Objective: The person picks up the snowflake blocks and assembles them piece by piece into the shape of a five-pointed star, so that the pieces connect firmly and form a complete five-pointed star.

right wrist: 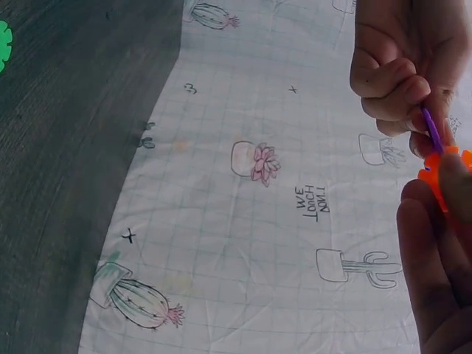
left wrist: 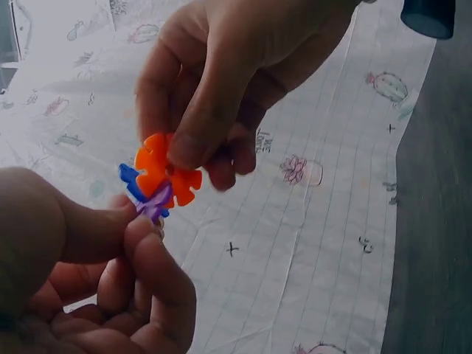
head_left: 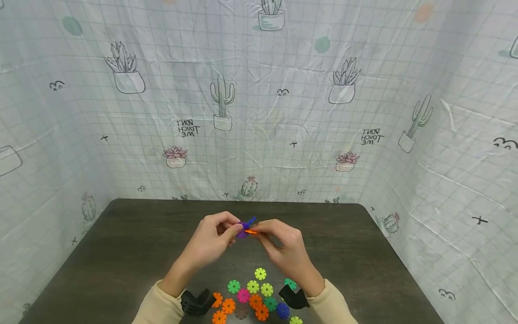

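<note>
Both hands meet above the middle of the dark table. My left hand (head_left: 212, 240) pinches a purple notched disc (left wrist: 153, 203) between thumb and fingertips. Thumb and fingers of my right hand (head_left: 285, 245) pinch an orange notched disc (left wrist: 151, 166), whose edge meets the purple one. A blue disc (head_left: 252, 221) stands at an angle against the purple disc; in the left wrist view it is partly hidden behind the orange one. In the right wrist view, the orange disc (right wrist: 435, 177) and a thin edge of purple show between the hands.
Several loose notched discs lie on the table (head_left: 121, 261) near the front edge: orange (head_left: 228, 306), yellow-green (head_left: 252, 286), pink (head_left: 243, 295), green (head_left: 234, 286), brown (head_left: 241, 311) and dark blue (head_left: 283, 310). A cactus-print cloth (head_left: 259, 148) hangs behind and at both sides.
</note>
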Demonstrator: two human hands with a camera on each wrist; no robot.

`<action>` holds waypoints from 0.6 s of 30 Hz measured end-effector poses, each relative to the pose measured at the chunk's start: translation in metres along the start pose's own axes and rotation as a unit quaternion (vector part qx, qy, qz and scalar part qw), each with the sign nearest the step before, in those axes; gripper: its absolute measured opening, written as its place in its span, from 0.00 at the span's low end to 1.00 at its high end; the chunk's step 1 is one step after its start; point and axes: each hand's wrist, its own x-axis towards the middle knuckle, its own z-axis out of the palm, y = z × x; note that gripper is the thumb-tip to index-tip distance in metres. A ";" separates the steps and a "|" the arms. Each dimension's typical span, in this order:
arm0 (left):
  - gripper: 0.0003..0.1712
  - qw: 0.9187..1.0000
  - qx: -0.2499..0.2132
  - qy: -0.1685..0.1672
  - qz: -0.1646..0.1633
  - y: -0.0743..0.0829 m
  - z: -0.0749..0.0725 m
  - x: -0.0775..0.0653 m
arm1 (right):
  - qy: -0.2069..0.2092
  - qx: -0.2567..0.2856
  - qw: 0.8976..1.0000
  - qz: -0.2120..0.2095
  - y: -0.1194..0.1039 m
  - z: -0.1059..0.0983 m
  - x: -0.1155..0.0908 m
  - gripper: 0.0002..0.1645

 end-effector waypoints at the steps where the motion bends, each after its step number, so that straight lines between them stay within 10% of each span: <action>1: 0.04 1.000 -0.002 0.001 0.002 0.000 -0.002 0.000 | -0.002 -0.001 1.000 0.000 0.000 0.000 0.001 0.19; 11: 0.09 0.994 0.026 0.078 -0.067 -0.037 -0.064 0.001 | -0.060 -0.046 0.993 0.093 0.008 -0.011 -0.013 0.22; 18: 0.13 0.981 0.023 0.065 -0.183 -0.125 -0.115 -0.009 | -0.232 -0.083 0.945 0.213 0.023 -0.009 -0.033 0.17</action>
